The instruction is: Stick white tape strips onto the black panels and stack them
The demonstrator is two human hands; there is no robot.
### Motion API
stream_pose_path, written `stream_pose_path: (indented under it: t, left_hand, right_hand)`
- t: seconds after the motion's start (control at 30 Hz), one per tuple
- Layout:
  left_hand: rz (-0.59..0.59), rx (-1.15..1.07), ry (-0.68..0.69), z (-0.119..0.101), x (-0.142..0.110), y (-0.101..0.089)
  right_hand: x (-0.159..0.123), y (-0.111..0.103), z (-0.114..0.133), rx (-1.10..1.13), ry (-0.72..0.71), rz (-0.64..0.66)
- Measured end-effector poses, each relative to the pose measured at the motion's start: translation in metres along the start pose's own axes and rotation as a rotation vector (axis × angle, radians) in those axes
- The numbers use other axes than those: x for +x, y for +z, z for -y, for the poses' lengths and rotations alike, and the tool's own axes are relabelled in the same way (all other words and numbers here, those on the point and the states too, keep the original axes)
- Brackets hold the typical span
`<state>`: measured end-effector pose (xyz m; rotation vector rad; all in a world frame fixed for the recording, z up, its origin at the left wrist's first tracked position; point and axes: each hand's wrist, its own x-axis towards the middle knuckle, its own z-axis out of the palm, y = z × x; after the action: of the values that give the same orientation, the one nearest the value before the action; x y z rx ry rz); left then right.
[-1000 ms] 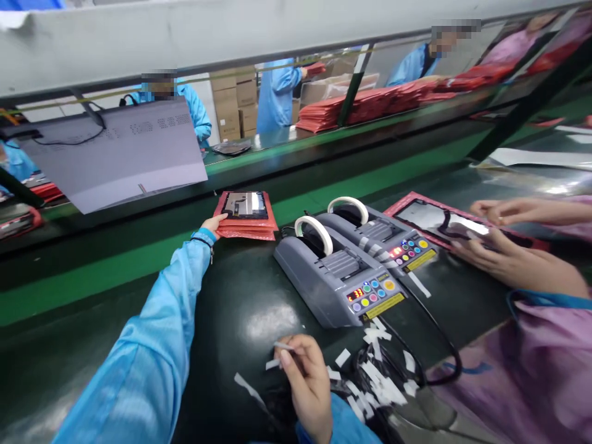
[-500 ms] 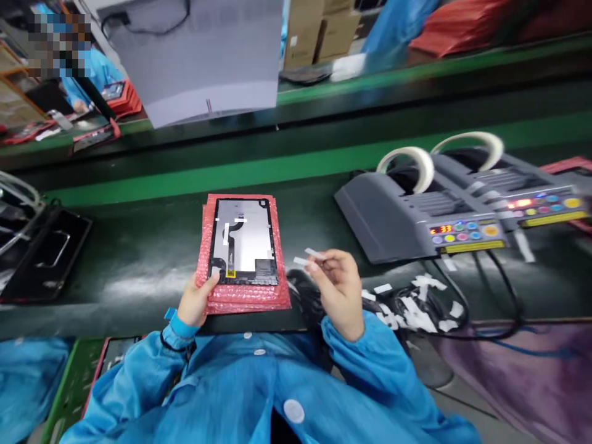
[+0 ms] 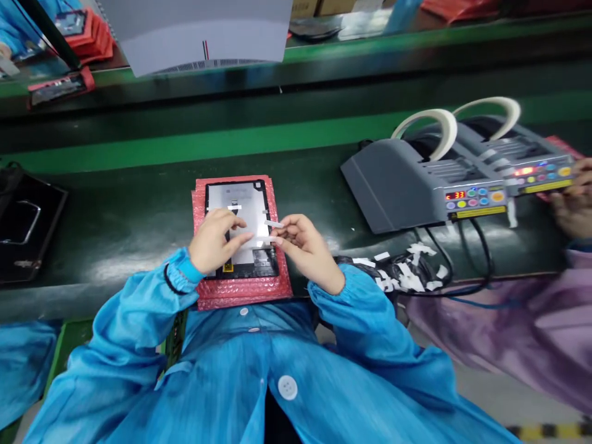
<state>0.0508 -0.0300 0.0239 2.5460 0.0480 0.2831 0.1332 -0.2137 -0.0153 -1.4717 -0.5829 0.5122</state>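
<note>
A tablet screen panel [image 3: 250, 198], silvery with a black border, lies back up on stacked red bubble-wrap pouches [image 3: 245, 291]. Its lower left carries a yellow-edged label [image 3: 228, 267]. Over the panel's left half hovers my left hand [image 3: 216, 242], thumb and forefinger apart and nothing visibly held; it hides part of the dark flex cable. My right hand [image 3: 303, 248], at the panel's right edge, pinches two white tape strips: an upper strip [image 3: 274, 224] and a lower strip [image 3: 263, 239]. The lower strip's free end points toward my left thumb.
Two grey tape dispensers [image 3: 393, 185] with white tape rolls stand at right. Used tape scraps [image 3: 409, 276] lie on black cables before them. Another person's hand [image 3: 576, 203] is at the far right dispenser. A black case [image 3: 30, 228] sits at left.
My left hand has let go of the panel's lower left corner and moved up over its face. My right hand has brought the tape strips left, to the panel's right edge. The view has tilted down.
</note>
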Motion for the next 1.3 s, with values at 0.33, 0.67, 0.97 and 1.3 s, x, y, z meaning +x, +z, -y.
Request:
stream_pose_path:
  t: [0.33,0.67,0.97,1.3]
  left_hand:
    - [0.147,-0.191,-0.113,0.005,0.016,0.026]
    - [0.139,-0.299,-0.148,0.007,0.022,0.034]
    - [0.181,-0.138,-0.227,0.007,0.042,0.043]
    - [0.327,0.141,-0.329,-0.002,0.051,0.047]
  right_hand:
    - [0.004,-0.005,-0.006,-0.107,0.037,-0.113]
    - [0.016,-0.001,-0.009,0.004,0.071,-0.078]
    - [0.032,-0.007,-0.013,-0.059,0.111,-0.177]
    - [0.042,-0.009,-0.026,-0.139,0.235,-0.182]
